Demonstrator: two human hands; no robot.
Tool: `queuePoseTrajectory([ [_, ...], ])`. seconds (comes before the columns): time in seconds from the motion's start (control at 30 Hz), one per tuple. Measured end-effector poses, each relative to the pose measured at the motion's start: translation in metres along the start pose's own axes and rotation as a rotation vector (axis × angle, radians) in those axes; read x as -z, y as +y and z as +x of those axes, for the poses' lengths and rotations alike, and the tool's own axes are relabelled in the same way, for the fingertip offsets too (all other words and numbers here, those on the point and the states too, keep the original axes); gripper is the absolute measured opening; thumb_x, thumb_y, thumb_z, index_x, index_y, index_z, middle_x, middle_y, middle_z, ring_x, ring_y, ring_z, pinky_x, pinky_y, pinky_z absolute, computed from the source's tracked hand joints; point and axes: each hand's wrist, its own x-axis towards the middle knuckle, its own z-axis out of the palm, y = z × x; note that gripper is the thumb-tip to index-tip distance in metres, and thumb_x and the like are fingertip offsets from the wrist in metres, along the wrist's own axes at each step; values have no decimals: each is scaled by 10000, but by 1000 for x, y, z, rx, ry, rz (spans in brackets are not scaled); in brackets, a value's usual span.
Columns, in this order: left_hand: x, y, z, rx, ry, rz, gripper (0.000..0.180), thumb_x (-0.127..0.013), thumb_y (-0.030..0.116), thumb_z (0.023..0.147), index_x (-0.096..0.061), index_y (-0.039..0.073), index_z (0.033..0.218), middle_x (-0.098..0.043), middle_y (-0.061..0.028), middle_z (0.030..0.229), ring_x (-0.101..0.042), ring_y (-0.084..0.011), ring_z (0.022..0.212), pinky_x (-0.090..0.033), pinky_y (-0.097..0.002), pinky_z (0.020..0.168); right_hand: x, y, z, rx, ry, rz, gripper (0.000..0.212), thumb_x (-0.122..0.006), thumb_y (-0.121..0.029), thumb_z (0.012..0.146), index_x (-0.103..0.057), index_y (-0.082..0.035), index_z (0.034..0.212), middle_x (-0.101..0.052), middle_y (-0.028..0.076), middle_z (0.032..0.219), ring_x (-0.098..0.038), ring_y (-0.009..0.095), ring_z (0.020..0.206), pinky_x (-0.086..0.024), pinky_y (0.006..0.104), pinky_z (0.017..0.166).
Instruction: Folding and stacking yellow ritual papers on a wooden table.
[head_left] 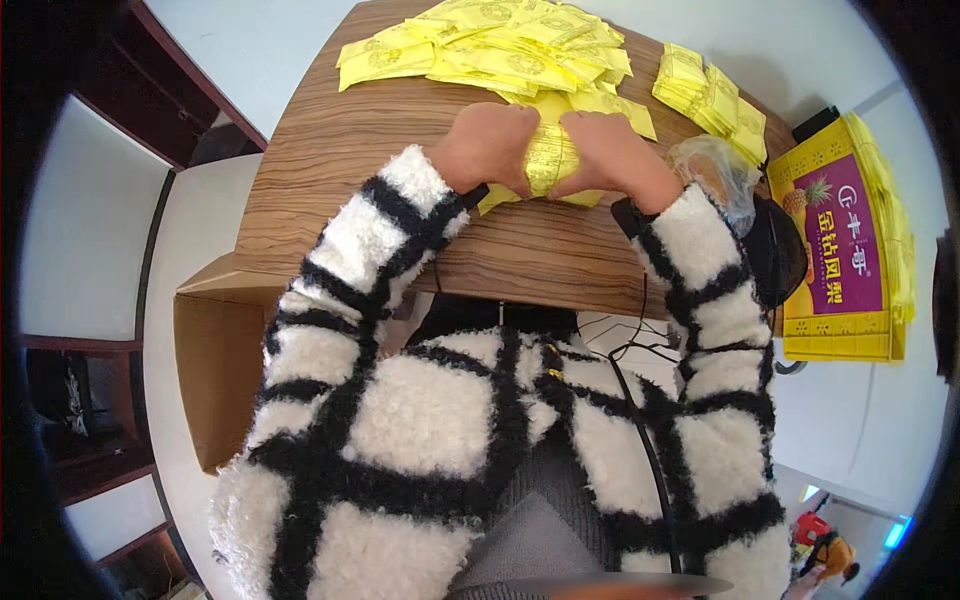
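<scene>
Near the table's front edge, a thick bundle of yellow packets [547, 158] is squeezed between my two hands. My left hand [487, 146] is closed against its left side, and my right hand [614, 150] grips the right side, with the thumbs toward me. More yellow packets lie flat beneath and just behind the bundle. Beyond my hands, a loose heap of flat yellow packets [490, 50] with round printed marks spreads over the far part of the table. Neater stacks of the same packets [710, 95] lie at the far right. My fingers partly hide the bundle's sides.
The brown wood-grain table [330, 160] carries all the packets. A crumpled clear plastic bag [722, 180] sits by my right wrist. To the right stands a yellow crate [840, 240] with a purple panel. An open cardboard box [215, 370] stands below left; a black cable [640, 410] hangs before me.
</scene>
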Motion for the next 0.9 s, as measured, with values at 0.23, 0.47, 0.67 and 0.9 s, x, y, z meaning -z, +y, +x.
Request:
queuePoseTrajectory([
  [0.23,9,1,-3,-25,43,-21,626,-871,391,536,-570,6,927,-649,-182,849,-650,-371,826,-527,-433,714,10,-22,13,30,-40,72,761,-876,-454,535,-567,40,1025,-636,232,962,-620,400,900,-504,409,784],
  [0.47,15,-1,-6,-8,30,-72,616,-891,348,519,-588,1,928,-661,-175,856,-662,-352,823,-538,-424,718,8,-34,19,-20,-24,123,787,-887,-439,528,-552,65,1031,-622,239,980,-609,395,929,-492,409,807],
  [0.67,20,-3,-6,10,16,-79,520,-881,294,523,-659,26,909,-685,-147,873,-680,-321,825,-549,-402,718,14,-41,20,-34,-8,127,780,-897,-434,510,-568,63,1013,-633,236,972,-621,393,907,-506,409,809],
  [0.9,20,-9,-9,-26,52,-116,733,-897,338,509,-583,24,1093,-661,-157,1004,-661,-327,920,-537,-412,776,43,-34,17,-100,-235,282,797,-876,-360,586,-531,32,1188,-618,248,1090,-597,374,1037,-470,397,906],
])
